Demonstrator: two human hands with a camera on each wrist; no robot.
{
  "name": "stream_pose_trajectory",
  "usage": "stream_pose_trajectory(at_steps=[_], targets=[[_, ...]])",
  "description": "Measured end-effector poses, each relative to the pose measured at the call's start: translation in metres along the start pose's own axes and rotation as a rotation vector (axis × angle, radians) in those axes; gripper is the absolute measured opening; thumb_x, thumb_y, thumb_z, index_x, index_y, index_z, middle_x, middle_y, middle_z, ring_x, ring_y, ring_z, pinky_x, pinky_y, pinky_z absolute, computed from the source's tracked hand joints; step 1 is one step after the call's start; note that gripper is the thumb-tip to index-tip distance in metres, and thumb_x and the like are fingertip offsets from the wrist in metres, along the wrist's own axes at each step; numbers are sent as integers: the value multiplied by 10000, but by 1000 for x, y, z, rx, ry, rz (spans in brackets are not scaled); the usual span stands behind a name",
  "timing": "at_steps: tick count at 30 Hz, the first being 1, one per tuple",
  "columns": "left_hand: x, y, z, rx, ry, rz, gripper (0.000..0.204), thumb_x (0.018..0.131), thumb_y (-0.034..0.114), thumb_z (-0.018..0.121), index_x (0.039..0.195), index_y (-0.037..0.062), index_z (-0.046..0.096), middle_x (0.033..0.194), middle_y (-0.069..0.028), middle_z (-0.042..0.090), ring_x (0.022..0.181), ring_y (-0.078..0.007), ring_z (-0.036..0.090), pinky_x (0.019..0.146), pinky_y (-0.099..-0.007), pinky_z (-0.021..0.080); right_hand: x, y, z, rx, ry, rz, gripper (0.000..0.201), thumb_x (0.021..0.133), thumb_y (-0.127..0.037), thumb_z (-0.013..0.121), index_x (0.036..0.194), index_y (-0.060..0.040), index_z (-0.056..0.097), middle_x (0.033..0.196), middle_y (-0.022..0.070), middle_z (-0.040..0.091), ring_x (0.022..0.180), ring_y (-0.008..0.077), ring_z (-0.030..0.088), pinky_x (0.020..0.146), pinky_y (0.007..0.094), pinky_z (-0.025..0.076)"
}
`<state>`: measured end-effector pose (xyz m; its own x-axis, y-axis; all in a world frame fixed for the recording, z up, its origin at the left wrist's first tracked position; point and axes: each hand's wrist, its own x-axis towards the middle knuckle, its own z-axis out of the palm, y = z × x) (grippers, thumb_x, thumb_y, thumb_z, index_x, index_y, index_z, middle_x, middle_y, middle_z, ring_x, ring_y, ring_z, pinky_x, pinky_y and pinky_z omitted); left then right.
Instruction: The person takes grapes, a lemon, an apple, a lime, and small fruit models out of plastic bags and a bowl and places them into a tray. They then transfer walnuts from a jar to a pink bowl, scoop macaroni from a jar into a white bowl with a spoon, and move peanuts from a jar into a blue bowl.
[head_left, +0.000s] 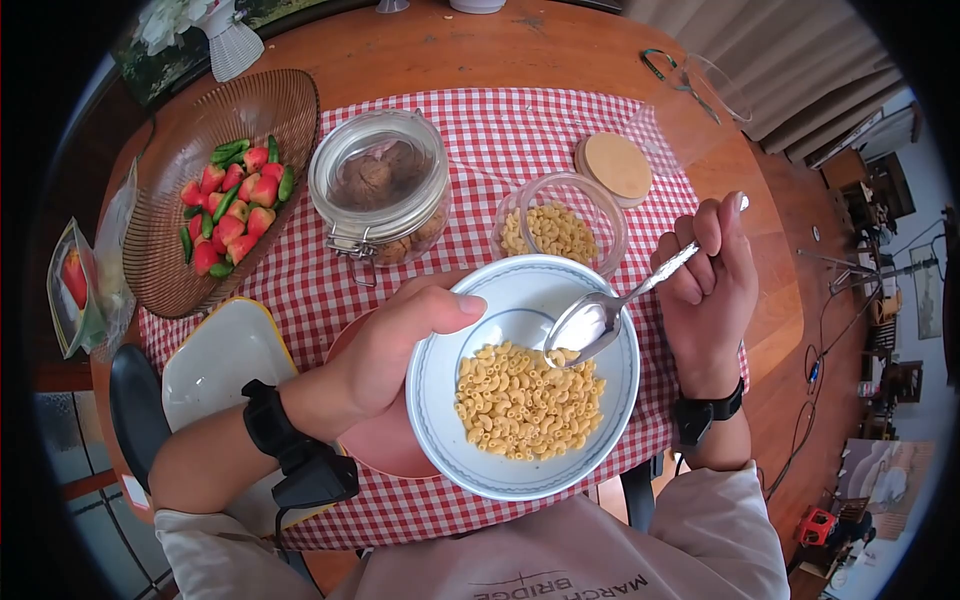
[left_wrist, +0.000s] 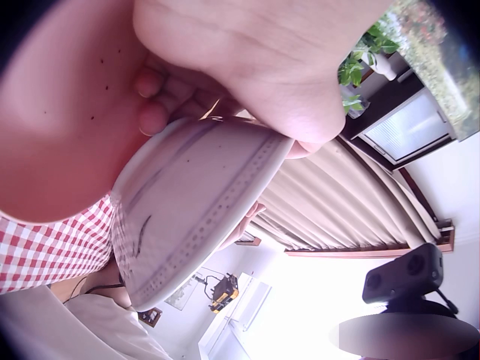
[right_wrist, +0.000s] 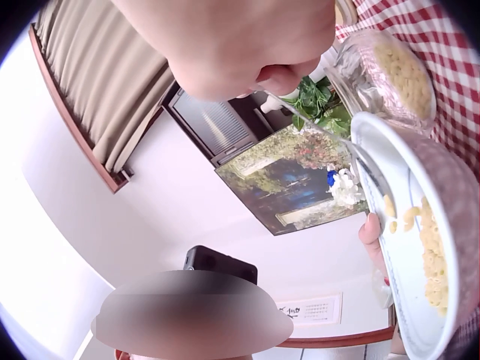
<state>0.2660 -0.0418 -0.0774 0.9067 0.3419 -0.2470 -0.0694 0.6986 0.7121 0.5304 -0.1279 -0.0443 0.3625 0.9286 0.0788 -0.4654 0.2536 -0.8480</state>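
My left hand (head_left: 385,345) grips a white bowl (head_left: 430,440) with a blue-lined rim, thumb over the edge and fingers underneath. Dry elbow macaroni (head_left: 530,405) covers the lower part of the bowl's inside. In the left wrist view the bowl (left_wrist: 202,187) is tilted, its patterned outer wall showing. My right hand (head_left: 712,290) pinches the handle of a metal spoon (head_left: 590,325); the spoon's head is over the bowl, with a few macaroni pieces at its tip. In the right wrist view some macaroni (right_wrist: 431,255) lies against the bowl's inner wall.
Behind the bowl stands a glass jar of macaroni (head_left: 550,230), its wooden lid (head_left: 615,168) beside it. A clamp-lid jar (head_left: 380,190) holds walnuts. Toy fruit and peppers fill a brown basket (head_left: 170,240) at left. A pink plate (head_left: 375,440) and white tray (head_left: 215,360) lie nearby.
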Motion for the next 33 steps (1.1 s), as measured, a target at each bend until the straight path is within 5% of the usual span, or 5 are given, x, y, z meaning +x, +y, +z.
stream_pose_trajectory(at_steps=[10, 13, 18, 27, 33], targets=[[0, 1, 0, 35, 14, 12, 584, 983, 338, 466, 1339, -110, 579, 1198, -195, 712, 1069, -211, 708, 949, -306, 533, -2, 2, 4, -47, 20, -51, 424, 1123, -376, 410, 797, -111, 467, 604, -56, 329, 516, 38, 258, 440, 199, 249], [0, 1, 2, 0, 9, 17, 588, 983, 333, 463, 1347, -116, 568, 1210, -205, 707, 1081, -222, 708, 962, -310, 534, -6, 1, 5, -190, -160, -134, 438, 1118, -389, 417, 786, -107, 465, 608, -48, 346, 511, 45, 264, 445, 202, 253], [3, -4, -4, -34, -28, 12, 593, 983, 327, 462, 1352, -127, 557, 1218, -214, 703, 1099, -230, 705, 973, -314, 533, -6, 2, 10, -201, -114, 114, 456, 1115, -401, 423, 769, -107, 468, 605, -41, 359, 501, 47, 265, 446, 205, 250], [1, 0, -2, 22, -4, 19, 577, 986, 325, 460, 1327, -124, 583, 1203, -199, 713, 1064, -203, 708, 953, -300, 530, -2, 3, 11, -64, 62, 96, 447, 1127, -373, 389, 759, -124, 438, 569, -74, 268, 478, 39, 214, 409, 197, 221], [1, -1, 0, 30, 20, 23, 569, 988, 326, 457, 1309, -121, 602, 1164, -187, 727, 1040, -191, 712, 937, -295, 533, 2, 1, 4, 56, 19, 125, 435, 1133, -361, 377, 770, -131, 439, 576, -75, 257, 476, 43, 217, 408, 199, 224]])
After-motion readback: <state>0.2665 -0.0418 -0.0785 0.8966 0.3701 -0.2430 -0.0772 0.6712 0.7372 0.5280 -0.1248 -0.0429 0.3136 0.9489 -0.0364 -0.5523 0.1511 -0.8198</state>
